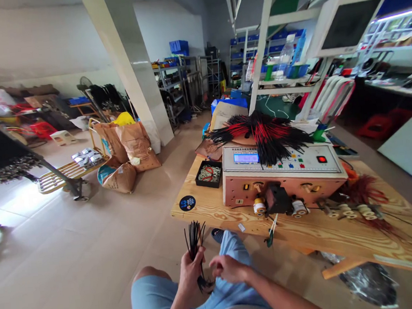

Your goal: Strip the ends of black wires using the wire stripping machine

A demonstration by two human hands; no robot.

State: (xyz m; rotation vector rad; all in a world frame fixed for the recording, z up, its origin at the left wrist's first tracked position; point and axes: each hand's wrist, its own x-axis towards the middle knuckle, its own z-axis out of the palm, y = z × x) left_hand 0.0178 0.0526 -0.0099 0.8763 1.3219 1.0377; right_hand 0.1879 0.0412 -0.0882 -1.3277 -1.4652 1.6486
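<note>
A bundle of cut black wires stands upright above my lap, its upper ends fanning out. My left hand is wrapped round the middle of it, and the lower ends hang below the palm. Just to the right is my right hand, its fingers curled in near the bundle; whether anything is between them I cannot make out. On the bench ahead, a wire-cutting machine with a lit blue display carries a large heap of black and red wires on top.
The wooden bench has its front edge beyond my knees. A black tray of rubber bands sits left of the machine. A tool with pale handles lies at the bench edge. Paper sacks and a cart stand on the floor at left.
</note>
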